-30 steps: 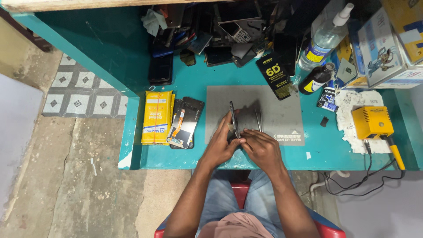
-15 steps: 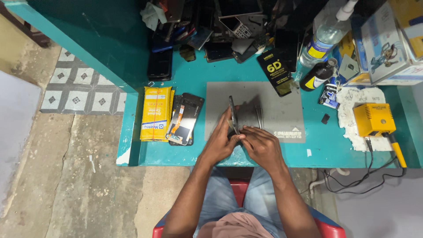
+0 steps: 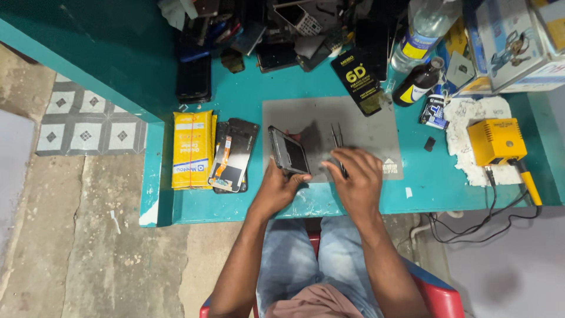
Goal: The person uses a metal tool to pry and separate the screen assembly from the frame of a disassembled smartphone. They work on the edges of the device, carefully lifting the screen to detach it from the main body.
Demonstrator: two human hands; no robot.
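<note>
1. Two bottles stood at the back right of the teal surface (image 3: 247, 203): a clear plastic bottle (image 3: 425, 26) with a blue and yellow label, its contents impossible to make out, and a small dark bottle (image 3: 418, 82) lying tilted just in front of it.
2. Beside them sat a light cardboard box (image 3: 512, 44) with a picture on its face; what it held could not be seen.
3. Over on the left lay a yellow packet (image 3: 192, 148), flat and shut, touching a dark phone panel (image 3: 234, 156) with an orange flex strip across it.
4. Centre stage, the left hand (image 3: 276, 188) gripped the phone frame (image 3: 289, 151), grip clamped on its near edge, thumb on top.
5. That phone frame was a dark, opened shell, propped at a tilt over the grey mat (image 3: 329, 132), its glossy inner face turned up.
6. The right hand (image 3: 357, 179) came down on the mat's near edge, fingers closed together around the metal tweezers (image 3: 337, 141), whose tips pointed away across the mat.
7. A yellow soldering station (image 3: 497, 141) sat well apart on the right, on a white cloth (image 3: 471, 115).
</note>
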